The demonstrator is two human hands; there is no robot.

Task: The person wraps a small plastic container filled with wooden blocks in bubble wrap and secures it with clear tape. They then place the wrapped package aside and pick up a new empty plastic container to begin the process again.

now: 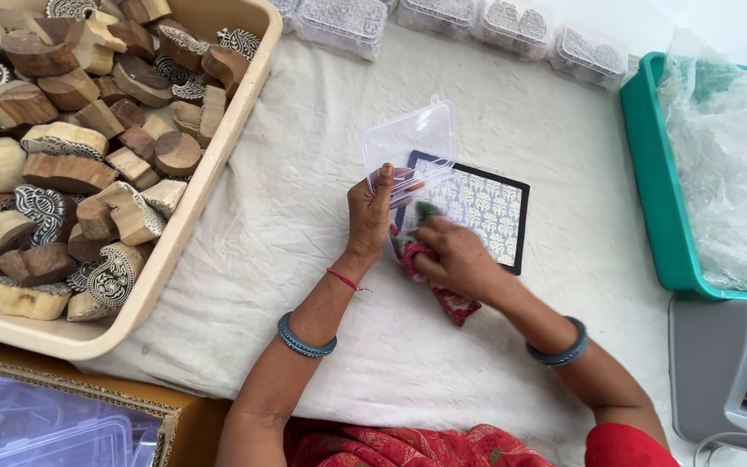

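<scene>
Bangled forearms are reaching over the cloth-covered tabletop [322, 225]: the left hand [368, 216] is pinching the open clear box [410, 147] by its edge, the right hand [458, 258] is closing on a rag [443, 290] just beside it, above a patterned card [499, 212]. Wiping likely goes best with the box gripped firmly and the strokes light.

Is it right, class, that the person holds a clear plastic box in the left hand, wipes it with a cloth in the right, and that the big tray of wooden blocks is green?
Not quite. The tray of wooden blocks is cream; the head view shows a green tray holding plastic bags. The rest stands.
</scene>
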